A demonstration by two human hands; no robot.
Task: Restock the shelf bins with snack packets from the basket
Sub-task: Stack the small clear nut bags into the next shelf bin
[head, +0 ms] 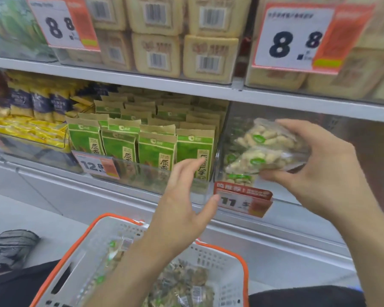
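Item: peanut packets (pixel 267 149), clear plastic, pale shelled nuts showing through, a round green label on each. Two are sitting stacked in the right hand (pixel 315 169), which is gripping them from the side, fingers over the top and thumb beneath, at the mouth of the clear bin (pixel 222 151) above the red price tag (pixel 244 199).

Left hand (pixel 186 196): hovering loose and empty in front of the green-and-tan packets (pixel 155 147) next door, fingers relaxed and spread, touching nothing.

Basket (pixel 242 264): white with an orange rim, lying below the hands, more packets (pixel 182 282) of a darker snack waiting inside.

Handling note: the bin already seems to be holding a few like packets at its front, so the pair is best going in flat and pushed rearward, labels facing out. The film looks slippery; keeping both pinched together should prevent the lower one sliding off.
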